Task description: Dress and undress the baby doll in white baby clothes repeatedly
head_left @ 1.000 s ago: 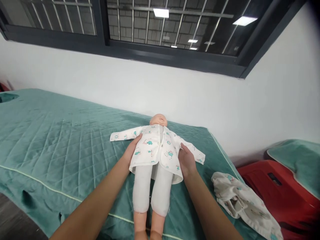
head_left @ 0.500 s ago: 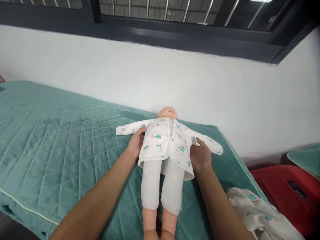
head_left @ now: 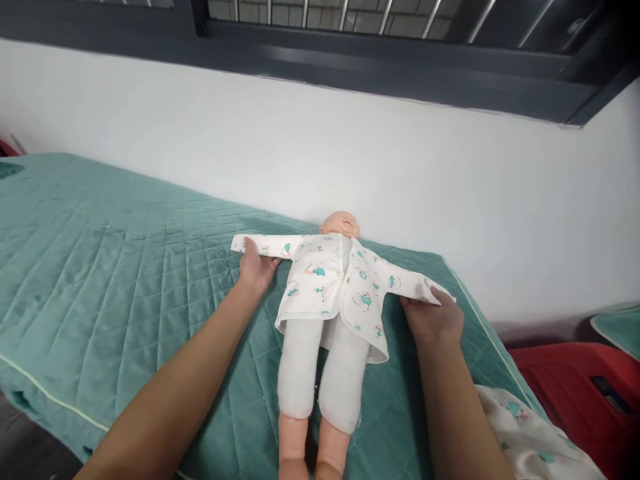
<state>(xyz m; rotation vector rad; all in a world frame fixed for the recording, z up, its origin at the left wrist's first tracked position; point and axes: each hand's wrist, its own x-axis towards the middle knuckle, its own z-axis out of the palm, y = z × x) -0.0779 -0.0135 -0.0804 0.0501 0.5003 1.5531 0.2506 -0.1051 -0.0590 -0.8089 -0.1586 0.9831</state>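
White printed cotton-like jacket [head_left: 320,283] clothes a baby doll [head_left: 343,377], which lies face-up between the hands on a green quilted cover [head_left: 150,267]. Its long axis runs head away, beyond the hands, feet toward the person; sleeves extend sideways. Left hand [head_left: 257,270] and right hand [head_left: 436,319] each hold a sleeve, thumb uppermost. Printed cloth [head_left: 535,433] lies beside the right forearm, partly hidden. White wall [head_left: 300,153] blocks beyond the head.

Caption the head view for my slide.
Left hand and right hand hold the jacket sleeves of a doll lying on a green quilted cover.
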